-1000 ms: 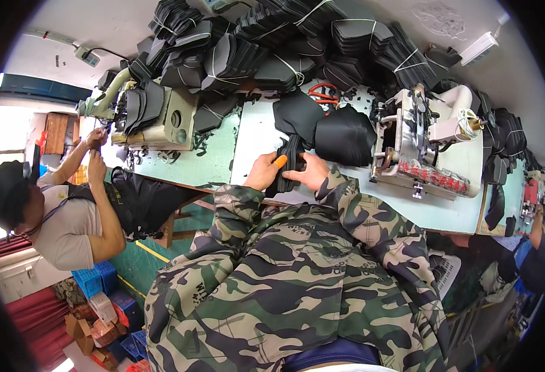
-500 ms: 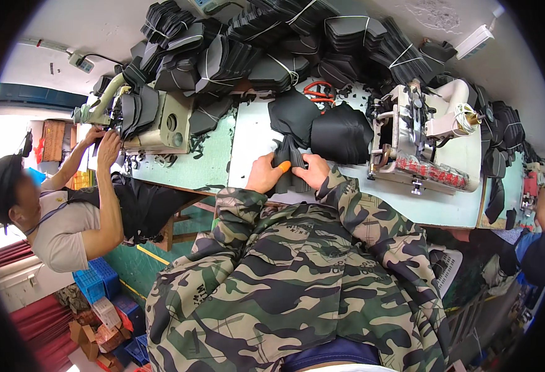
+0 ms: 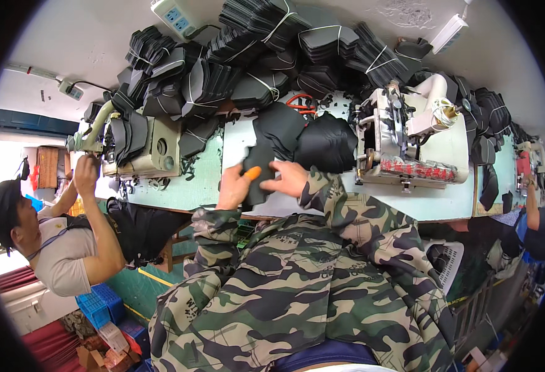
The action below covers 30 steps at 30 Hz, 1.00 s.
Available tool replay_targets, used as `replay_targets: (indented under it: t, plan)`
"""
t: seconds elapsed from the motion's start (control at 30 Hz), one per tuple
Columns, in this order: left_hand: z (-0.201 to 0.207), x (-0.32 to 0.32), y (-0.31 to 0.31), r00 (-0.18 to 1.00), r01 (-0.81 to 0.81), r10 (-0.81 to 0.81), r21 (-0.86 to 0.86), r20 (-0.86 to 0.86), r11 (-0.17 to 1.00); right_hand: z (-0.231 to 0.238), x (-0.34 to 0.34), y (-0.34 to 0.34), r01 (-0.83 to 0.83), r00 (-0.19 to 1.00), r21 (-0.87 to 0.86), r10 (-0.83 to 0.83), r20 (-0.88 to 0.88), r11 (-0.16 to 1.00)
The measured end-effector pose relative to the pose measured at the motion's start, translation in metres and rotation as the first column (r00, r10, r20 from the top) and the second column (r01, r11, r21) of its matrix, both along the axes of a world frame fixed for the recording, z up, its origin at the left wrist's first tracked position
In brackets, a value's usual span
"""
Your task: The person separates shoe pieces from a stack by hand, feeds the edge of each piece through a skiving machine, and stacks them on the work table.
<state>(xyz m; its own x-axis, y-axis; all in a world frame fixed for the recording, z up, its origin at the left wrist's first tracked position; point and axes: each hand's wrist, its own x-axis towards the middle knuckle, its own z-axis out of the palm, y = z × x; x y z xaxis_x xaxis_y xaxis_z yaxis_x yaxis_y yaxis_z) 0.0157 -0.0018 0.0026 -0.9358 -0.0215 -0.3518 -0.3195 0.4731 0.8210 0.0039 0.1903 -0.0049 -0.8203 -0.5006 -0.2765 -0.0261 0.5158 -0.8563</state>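
Observation:
A dark foam-like sheet piece (image 3: 260,162) stands tilted between my hands at the table's front edge. My left hand (image 3: 232,188) grips its left side, the thumb in an orange finger cover (image 3: 252,173) lying across its face. At its right edge, my right hand (image 3: 289,180) has thumb and index finger spread apart, the thumb touching or nearly touching the piece. Just beyond lie a loose pile of black cut pieces (image 3: 280,127) and a larger black stack (image 3: 326,144). Whether several layers are in my left hand is hidden.
Orange-handled scissors (image 3: 301,102) lie behind the piles. A pale machine (image 3: 430,139) stands to the right, another (image 3: 155,149) to the left, where a co-worker (image 3: 62,239) sits. Tied black bundles (image 3: 207,87) heap along the wall. Another person's arm (image 3: 533,208) shows far right.
My hands have shifted left in the picture. The pieces, earlier bunched upright between both hands, now show a broad flat face, and my right hand's fingers have spread. The view has turned slightly.

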Motion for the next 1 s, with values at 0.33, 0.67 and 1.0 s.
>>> replay_targets:
  t: [0.33,0.67,1.0]
  plan:
    - [0.012,-0.016,0.054,0.973,0.194,-0.226,0.38,0.043,0.904,0.014,0.014,0.037,0.333,0.942,-0.117,-0.325,0.083,0.936]
    - [-0.007,-0.033,0.063,0.94,0.27,-0.218,0.182,-0.26,0.946,-0.047,0.024,0.078,0.515,0.852,-0.203,-0.474,0.222,0.833]
    - [-0.044,-0.126,0.027,0.902,0.066,-0.185,-0.299,-0.389,0.952,-0.083,-0.012,0.098,0.824,0.566,0.195,-0.773,-0.287,0.532]
